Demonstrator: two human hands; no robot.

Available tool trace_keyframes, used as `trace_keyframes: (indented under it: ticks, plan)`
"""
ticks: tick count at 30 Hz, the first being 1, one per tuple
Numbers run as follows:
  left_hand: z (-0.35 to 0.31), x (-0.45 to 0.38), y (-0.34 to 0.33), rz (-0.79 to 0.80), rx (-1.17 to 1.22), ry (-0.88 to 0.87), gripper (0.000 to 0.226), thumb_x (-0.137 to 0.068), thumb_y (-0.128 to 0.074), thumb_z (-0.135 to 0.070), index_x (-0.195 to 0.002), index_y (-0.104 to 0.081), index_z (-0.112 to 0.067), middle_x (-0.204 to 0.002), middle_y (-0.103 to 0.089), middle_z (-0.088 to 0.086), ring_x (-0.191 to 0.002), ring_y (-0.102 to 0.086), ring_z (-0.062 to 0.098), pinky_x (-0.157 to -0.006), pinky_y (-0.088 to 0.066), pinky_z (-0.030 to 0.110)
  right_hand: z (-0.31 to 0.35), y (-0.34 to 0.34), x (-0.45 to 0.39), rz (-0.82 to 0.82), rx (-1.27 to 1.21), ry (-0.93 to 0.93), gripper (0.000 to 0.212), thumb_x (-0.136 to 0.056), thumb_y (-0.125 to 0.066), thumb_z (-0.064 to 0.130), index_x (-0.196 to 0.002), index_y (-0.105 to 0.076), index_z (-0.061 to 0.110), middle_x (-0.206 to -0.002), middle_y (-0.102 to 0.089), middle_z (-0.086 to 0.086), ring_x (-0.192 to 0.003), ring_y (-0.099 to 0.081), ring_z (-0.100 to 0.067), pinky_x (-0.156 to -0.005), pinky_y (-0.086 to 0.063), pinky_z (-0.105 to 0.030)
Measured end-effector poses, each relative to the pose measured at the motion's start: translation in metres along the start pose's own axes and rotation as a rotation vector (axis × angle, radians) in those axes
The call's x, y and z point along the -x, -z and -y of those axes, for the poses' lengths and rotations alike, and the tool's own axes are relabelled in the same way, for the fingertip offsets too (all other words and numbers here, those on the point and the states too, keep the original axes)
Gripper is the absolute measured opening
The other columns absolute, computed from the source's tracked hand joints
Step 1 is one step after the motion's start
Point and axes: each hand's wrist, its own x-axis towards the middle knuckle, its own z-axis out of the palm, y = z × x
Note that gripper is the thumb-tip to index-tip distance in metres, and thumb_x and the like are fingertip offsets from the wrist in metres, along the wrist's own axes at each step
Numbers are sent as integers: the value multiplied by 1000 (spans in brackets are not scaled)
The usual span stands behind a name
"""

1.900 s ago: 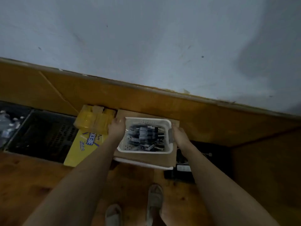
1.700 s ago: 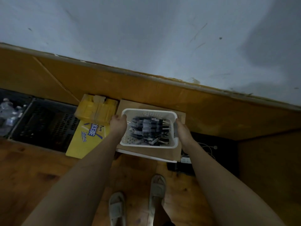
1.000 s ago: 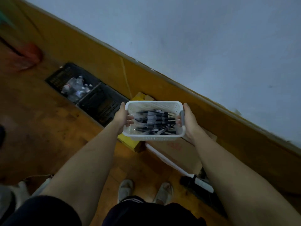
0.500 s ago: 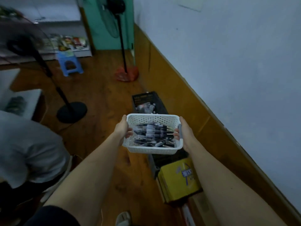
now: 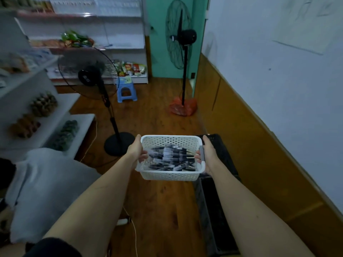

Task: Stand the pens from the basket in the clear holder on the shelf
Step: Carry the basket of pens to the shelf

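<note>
I carry a white perforated basket (image 5: 169,175) in front of me, above the wooden floor. Several dark pens (image 5: 171,159) lie jumbled inside it. My left hand (image 5: 137,152) grips the basket's left rim, fingers curled inside. My right hand (image 5: 208,154) grips the right rim at its grey handle. White shelves (image 5: 29,75) run along the left side and the far wall. No clear holder can be made out on them.
A black standing fan (image 5: 96,84) is ahead on the left, a taller fan (image 5: 182,39) with a red-wrapped base stands by the green door. A blue stool (image 5: 127,89) is further back. Black crates (image 5: 220,151) line the right wall. A person in grey (image 5: 42,184) crouches at my left.
I lifted the basket off the cardboard box by the wall and turned left with it. The view swung from the wall to the room with shelves and fans. Both hands kept their grip.
</note>
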Motion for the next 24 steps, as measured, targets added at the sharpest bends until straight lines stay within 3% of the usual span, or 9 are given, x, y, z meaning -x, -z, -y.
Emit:
trace_keyframes:
  ticks: [3, 6, 9, 12, 14, 16, 19, 22, 24]
  plan:
    - [-25, -36, 1, -50, 10, -3, 64, -95, -29, -63, -109, -61, -9, -98, -65, 14, -82, -59, 25, -77, -50, 36, 31, -21, -39, 0, 48, 4, 59, -93, -38, 65, -109, -57, 11, -99, -59, -9, -93, -60, -21, -91, -51, -36]
    - [-55, -77, -4, -70, 22, 18, 63, -95, -29, -63, -107, -60, -9, -93, -63, 12, -78, -55, 22, -71, -46, 33, 62, -36, -87, 50, 68, -10, 60, -92, -35, 69, -100, -57, 14, -94, -58, -8, -81, -58, -17, -74, -51, -30]
    - [-93, -124, -15, -73, 30, 35, 72, -92, -25, -68, -117, -58, -9, -96, -63, 11, -86, -59, 24, -75, -48, 34, 99, -47, -140, 108, 50, -18, 68, -94, -34, 66, -118, -59, 7, -95, -59, -9, -74, -54, -15, -64, -46, -26]
    - [-146, -169, -29, -94, 44, 37, 79, -92, -24, -70, -133, -52, -8, -103, -62, 13, -91, -61, 26, -76, -48, 35, 151, -58, -194, 192, 44, -21, 73, -95, -32, 65, -134, -52, 6, -95, -59, -8, -81, -57, -17, -74, -51, -31]
    - [-187, -193, -40, -111, 60, 24, 78, -93, -25, -68, -137, -48, -8, -101, -62, 12, -95, -62, 28, -79, -49, 37, 192, -65, -227, 241, 40, -12, 77, -96, -30, 66, -139, -48, 5, -94, -58, -9, -78, -56, -16, -72, -50, -32]
    - [-230, -217, -48, -124, 67, 10, 80, -93, -25, -68, -139, -47, -6, -100, -62, 13, -94, -63, 29, -81, -50, 38, 237, -75, -257, 268, 49, 27, 78, -96, -30, 65, -140, -46, 3, -107, -60, -14, -87, -58, -19, -82, -52, -36]
    - [-295, -256, -53, -159, 108, -36, 80, -93, -26, -68, -133, -50, -3, -99, -62, 15, -89, -65, 27, -76, -52, 37, 305, -95, -301, 265, 88, 83, 79, -96, -31, 65, -143, -43, 4, -132, -55, -18, -113, -58, -26, -107, -43, -43]
    - [-357, -293, -55, -178, 136, -80, 74, -95, -26, -65, -117, -55, 0, -95, -61, 17, -76, -60, 25, -68, -51, 34, 365, -122, -340, 284, 86, 121, 78, -95, -33, 65, -142, -43, 3, -126, -57, -18, -109, -59, -26, -106, -45, -43]
    - [-400, -322, -52, -210, 162, -106, 70, -96, -29, -63, -112, -55, 0, -94, -61, 18, -75, -60, 26, -77, -54, 36, 403, -143, -368, 293, 65, 149, 78, -96, -34, 64, -142, -41, 2, -126, -56, -19, -106, -60, -26, -102, -48, -41]
